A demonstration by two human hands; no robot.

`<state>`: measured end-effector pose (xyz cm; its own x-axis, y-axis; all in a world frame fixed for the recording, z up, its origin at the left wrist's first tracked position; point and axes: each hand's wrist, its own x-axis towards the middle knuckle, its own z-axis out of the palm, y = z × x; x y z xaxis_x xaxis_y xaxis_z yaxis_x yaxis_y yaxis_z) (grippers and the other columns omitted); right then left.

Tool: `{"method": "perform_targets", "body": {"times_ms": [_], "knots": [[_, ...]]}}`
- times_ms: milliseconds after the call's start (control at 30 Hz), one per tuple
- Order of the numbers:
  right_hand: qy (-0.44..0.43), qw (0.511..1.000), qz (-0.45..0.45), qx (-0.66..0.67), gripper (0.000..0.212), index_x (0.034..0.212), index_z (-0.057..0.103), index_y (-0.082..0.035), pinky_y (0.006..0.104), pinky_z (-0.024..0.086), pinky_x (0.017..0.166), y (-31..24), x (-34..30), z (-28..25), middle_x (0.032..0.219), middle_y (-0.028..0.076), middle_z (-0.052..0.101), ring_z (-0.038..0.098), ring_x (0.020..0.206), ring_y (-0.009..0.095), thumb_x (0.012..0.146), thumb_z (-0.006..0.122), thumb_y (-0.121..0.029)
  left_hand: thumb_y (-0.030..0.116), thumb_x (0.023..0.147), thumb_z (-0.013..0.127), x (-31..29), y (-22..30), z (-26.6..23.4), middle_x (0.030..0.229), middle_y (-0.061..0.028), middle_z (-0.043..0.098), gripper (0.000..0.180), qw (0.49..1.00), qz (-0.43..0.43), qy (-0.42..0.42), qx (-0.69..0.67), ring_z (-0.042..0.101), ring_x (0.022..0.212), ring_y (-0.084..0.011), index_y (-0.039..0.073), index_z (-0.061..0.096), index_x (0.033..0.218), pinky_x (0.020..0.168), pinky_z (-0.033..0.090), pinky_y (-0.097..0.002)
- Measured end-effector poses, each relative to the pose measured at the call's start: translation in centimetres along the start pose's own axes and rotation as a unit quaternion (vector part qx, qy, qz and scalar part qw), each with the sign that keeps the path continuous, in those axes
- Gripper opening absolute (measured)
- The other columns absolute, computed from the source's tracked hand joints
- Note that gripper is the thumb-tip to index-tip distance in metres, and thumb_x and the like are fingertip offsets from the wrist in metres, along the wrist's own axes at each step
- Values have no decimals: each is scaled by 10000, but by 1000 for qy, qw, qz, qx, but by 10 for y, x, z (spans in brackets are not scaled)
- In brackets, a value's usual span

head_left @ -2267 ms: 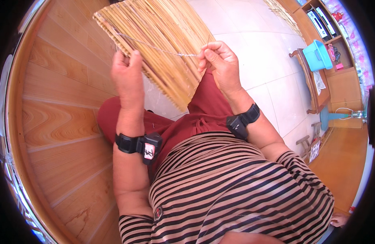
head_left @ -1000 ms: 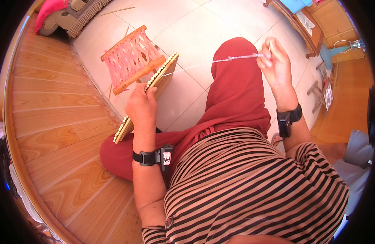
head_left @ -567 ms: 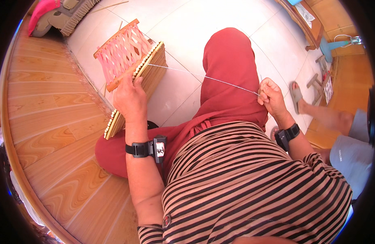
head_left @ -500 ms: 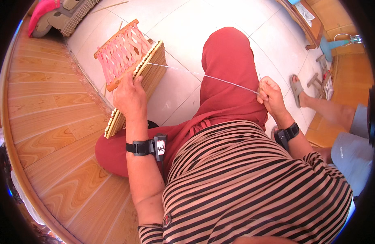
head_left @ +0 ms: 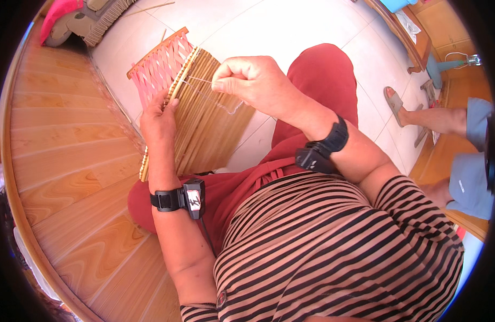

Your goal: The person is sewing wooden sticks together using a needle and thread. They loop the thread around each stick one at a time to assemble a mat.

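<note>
Stalk mat (head_left: 200, 129), one, straw-coloured: aslant above the lap's left side. Left hand (head_left: 159, 124): closed on its left edge. Right hand (head_left: 258, 86): thumb and fingertips pinching a needle (head_left: 200, 79), pointed left. White thread (head_left: 230, 112): slack over the stalks. Pink-strapped stool (head_left: 157, 63): far left, beyond.

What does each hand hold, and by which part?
Left hand: stalk panel, by its left edge. Right hand: thin needle, by the end away from the panel.
</note>
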<state>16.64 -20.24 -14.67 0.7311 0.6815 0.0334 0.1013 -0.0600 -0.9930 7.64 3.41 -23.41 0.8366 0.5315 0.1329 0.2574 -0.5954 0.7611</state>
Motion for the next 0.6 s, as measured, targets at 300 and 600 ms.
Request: {"method": "perform_targets", "body": {"times_ms": [300, 600], "knots": [[-6, 975, 13, -220, 175, 959, 667, -79, 377, 501, 631, 56, 12, 18, 721, 139, 644, 634, 652, 286, 848, 580, -182, -21, 910, 546, -13, -17, 32, 1082, -79, 665, 353, 964, -83, -101, -233, 622, 946, -137, -18, 568, 1262, 852, 487, -253], [-7, 966, -71, -249, 328, 1148, 659, -95, 321, 463, 542, 80, 12, 34, 627, 127, 579, 551, 521, 186, 834, 561, -94, -33, 901, 538, -14, -17, 30, 1093, -87, 660, 358, 957, -114, -103, -244, 617, 955, -139, -19, 578, 1256, 872, 483, -262]]}}
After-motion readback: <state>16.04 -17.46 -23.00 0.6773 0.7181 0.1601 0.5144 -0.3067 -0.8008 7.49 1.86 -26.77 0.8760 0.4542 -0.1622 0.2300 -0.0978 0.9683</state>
